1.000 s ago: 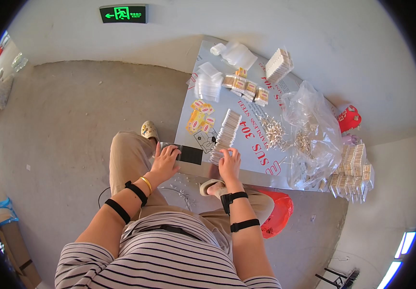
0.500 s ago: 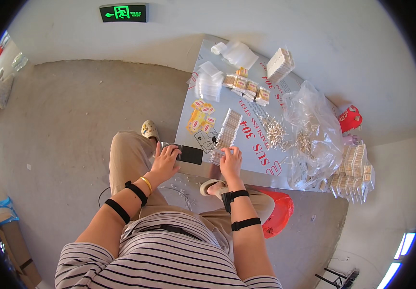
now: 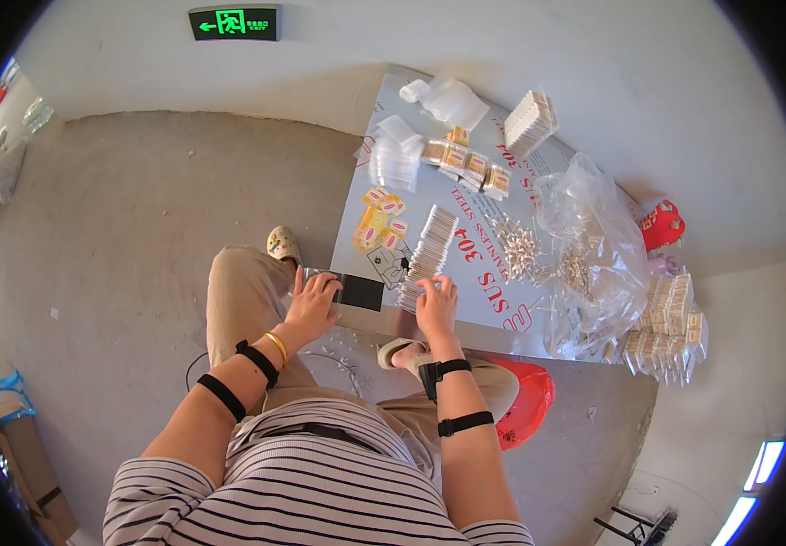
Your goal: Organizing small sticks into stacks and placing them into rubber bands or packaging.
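Note:
My left hand (image 3: 313,302) rests palm down at the table's near left corner, fingers apart, touching a flat black rectangular panel (image 3: 362,293) with a grey end. My right hand (image 3: 436,307) is beside the near end of a long row of small cotton swab packs (image 3: 436,238), its fingers bent and apart; no held thing shows. Left of the row lie yellow printed cards (image 3: 376,227). To its right is a loose heap of cotton swabs (image 3: 518,250).
Clear plastic sleeves (image 3: 395,166) and labelled swab packs (image 3: 475,166) lie farther back. A big clear bag (image 3: 607,246) of swabs fills the table's right side, beside stacked packs (image 3: 670,318). Under the table's near edge hangs a red bag (image 3: 527,400).

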The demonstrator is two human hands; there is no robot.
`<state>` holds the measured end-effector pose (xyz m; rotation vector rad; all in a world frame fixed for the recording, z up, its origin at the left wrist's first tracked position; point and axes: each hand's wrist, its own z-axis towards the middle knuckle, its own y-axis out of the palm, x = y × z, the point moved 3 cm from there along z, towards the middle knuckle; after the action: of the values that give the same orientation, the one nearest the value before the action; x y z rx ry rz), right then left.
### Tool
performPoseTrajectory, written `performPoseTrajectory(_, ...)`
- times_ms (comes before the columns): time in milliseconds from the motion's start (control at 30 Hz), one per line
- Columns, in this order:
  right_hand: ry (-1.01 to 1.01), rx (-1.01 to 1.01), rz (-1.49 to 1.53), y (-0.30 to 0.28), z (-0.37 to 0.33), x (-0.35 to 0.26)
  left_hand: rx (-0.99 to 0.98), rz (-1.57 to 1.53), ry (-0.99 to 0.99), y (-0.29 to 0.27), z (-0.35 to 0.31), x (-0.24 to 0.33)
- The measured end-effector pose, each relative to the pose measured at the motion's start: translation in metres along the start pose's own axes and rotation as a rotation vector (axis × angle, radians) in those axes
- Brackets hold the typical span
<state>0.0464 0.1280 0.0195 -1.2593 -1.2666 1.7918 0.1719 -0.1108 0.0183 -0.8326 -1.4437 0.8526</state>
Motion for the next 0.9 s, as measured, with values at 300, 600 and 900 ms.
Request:
performPoseTrajectory(300, -0.101, -0.04, 0.053, -0.01, -0.031, -0.003, 0.011, 0.005, 0.005, 0.0, 0.001, -0.001)
performPoseTrajectory(600, -0.084, -0.071, 0.037, -0.01, -0.039, -0.003, 0.009, -0.004, 0.007, 0.001, 0.001, -0.001)
performPoseTrajectory(900, -0.083, -0.07, 0.026, -0.008, -0.035, -0.002, -0.006, -0.008, -0.004, 0.0, 0.001, -0.002)
